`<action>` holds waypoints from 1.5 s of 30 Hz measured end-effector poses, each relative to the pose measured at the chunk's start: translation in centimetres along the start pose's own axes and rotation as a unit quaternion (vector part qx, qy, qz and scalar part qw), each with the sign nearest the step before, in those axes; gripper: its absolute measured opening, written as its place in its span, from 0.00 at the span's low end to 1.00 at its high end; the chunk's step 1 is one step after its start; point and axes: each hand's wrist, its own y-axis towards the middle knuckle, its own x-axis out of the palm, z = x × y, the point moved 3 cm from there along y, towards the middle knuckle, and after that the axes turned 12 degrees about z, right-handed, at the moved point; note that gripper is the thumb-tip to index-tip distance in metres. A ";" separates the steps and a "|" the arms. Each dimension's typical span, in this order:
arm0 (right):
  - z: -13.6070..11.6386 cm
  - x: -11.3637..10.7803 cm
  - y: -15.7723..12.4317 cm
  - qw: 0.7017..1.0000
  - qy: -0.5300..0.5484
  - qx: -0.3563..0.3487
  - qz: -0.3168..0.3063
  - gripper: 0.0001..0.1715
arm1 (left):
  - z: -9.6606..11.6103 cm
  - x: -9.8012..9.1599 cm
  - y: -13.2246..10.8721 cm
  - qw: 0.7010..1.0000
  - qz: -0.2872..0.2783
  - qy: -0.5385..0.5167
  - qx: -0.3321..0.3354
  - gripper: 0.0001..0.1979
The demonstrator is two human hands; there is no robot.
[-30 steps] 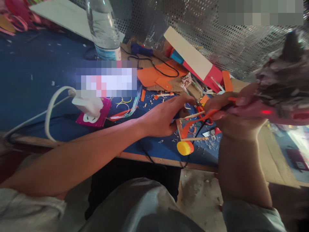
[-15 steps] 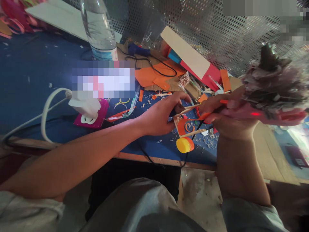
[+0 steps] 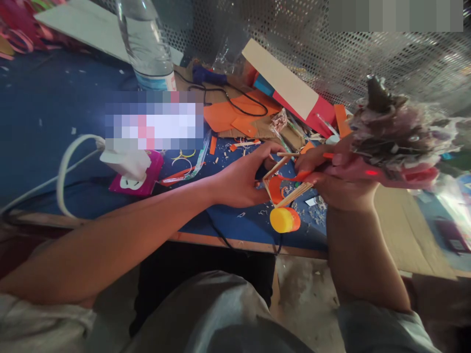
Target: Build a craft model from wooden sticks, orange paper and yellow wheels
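Note:
My left hand (image 3: pixel 245 174) curls its fingers round the left end of a small frame of wooden sticks (image 3: pixel 294 194). Orange paper (image 3: pixel 274 190) sits inside the frame. A yellow and orange cap-like cylinder (image 3: pixel 285 219) is at its lower corner, touching or just beneath it. My right hand (image 3: pixel 342 174) is closed round what looks like a pink glue gun (image 3: pixel 395 174) with a small red light and an orange trigger. A grey, ragged clump of scraps (image 3: pixel 408 127) clings to its top, with a dark cone standing up. Whether the right fingers also touch the sticks, I cannot tell.
A water bottle (image 3: pixel 145 46) stands behind a purple power socket (image 3: pixel 138 179) with a white plug (image 3: pixel 125 159). Orange paper sheets (image 3: pixel 230 115), a red box (image 3: pixel 324 117) and a black cable (image 3: pixel 243 105) lie at the back. Shavings litter the blue tabletop (image 3: pixel 47 103).
My right hand and the pink glue gun have shifted left. The stick frame has tilted, and its lower sticks now slant up to the right. My left hand keeps its hold.

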 end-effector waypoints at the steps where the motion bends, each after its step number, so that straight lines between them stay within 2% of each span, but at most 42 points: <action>1: 0.1 0.0 -0.1 1.000 -0.001 0.007 0.001 0.22 | 0.0 0.0 0.0 1.000 -0.004 -0.008 -0.004 0.30; 7: 0.5 0.0 -0.4 0.999 0.013 0.051 -0.008 0.19 | 0.2 0.5 -0.1 0.998 -0.023 -0.056 -0.029 0.33; 11: 0.7 0.0 -0.5 0.997 0.009 0.070 0.005 0.23 | 0.0 0.3 -0.6 0.993 -0.060 -0.077 -0.062 0.34; 16: 0.7 0.2 -0.4 0.999 0.006 0.053 0.011 0.22 | 0.2 -0.7 -0.6 0.993 -0.077 -0.085 -0.023 0.28; 20: 0.6 0.3 -0.3 0.999 -0.001 0.044 0.016 0.22 | 0.6 -0.9 -0.1 0.997 -0.052 -0.058 -0.002 0.23; 25: 0.6 0.2 -0.4 0.999 -0.008 0.036 0.001 0.21 | 0.7 -0.3 -0.1 0.997 -0.045 -0.059 -0.029 0.23; 31: 0.4 0.3 -0.7 0.999 0.006 0.029 0.033 0.23 | 1.1 0.1 0.1 0.999 -0.025 -0.043 -0.018 0.21; 39: -0.6 1.0 -0.2 1.000 0.020 0.006 0.011 0.21 | 1.5 0.3 0.3 0.999 -0.018 -0.018 -0.021 0.26; 45: -0.7 1.0 -0.1 1.000 0.027 0.011 0.009 0.24 | 1.6 0.1 0.2 0.996 -0.060 -0.060 -0.024 0.23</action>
